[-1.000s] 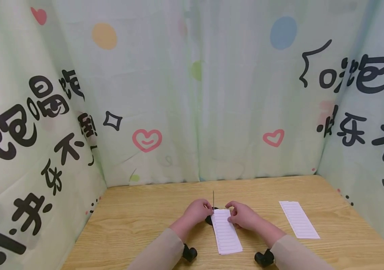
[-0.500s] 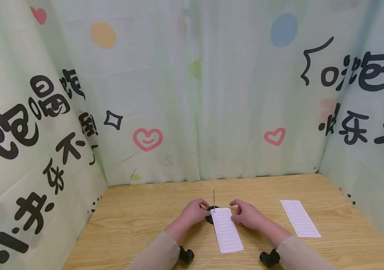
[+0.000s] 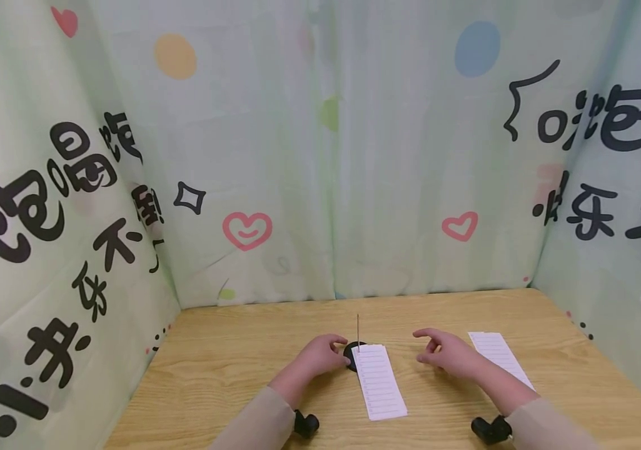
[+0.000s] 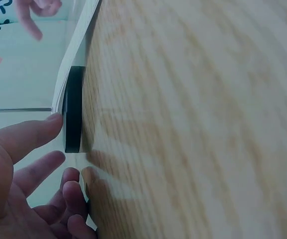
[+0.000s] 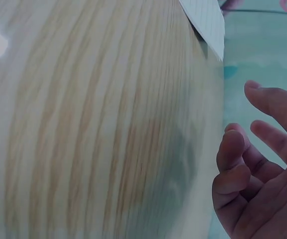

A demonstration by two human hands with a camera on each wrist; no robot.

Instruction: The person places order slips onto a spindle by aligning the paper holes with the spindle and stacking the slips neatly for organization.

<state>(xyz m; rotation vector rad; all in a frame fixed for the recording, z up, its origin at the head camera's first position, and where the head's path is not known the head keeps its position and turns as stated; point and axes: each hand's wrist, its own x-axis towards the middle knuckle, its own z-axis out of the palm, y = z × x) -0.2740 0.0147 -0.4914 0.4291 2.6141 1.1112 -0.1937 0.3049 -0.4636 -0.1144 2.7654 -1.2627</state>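
Note:
A bill spike has a round black base [image 3: 349,354] and a thin upright metal rod [image 3: 358,330]. Lined white paper slips [image 3: 381,384] lie over the base, with the rod coming up at their top left corner. My left hand [image 3: 321,354] is at the left of the base, fingers loosely spread; in the left wrist view its thumb tip [image 4: 53,117] is at the edge of the slips over the base [image 4: 74,109]. My right hand [image 3: 448,354] hovers right of the slips, fingers loosely bent around nothing, as the right wrist view [image 5: 262,164] also shows.
A second set of lined slips [image 3: 499,355] lies on the wooden table [image 3: 230,375] at the right, partly behind my right forearm. Printed curtains [image 3: 275,156] enclose the table at the back and both sides. Black wrist cameras [image 3: 306,425] sit under both forearms.
My right hand has left the right edge of the slips and moved right, toward the second set. My left hand has drawn back slightly from the rod. The slips stay on the spike.

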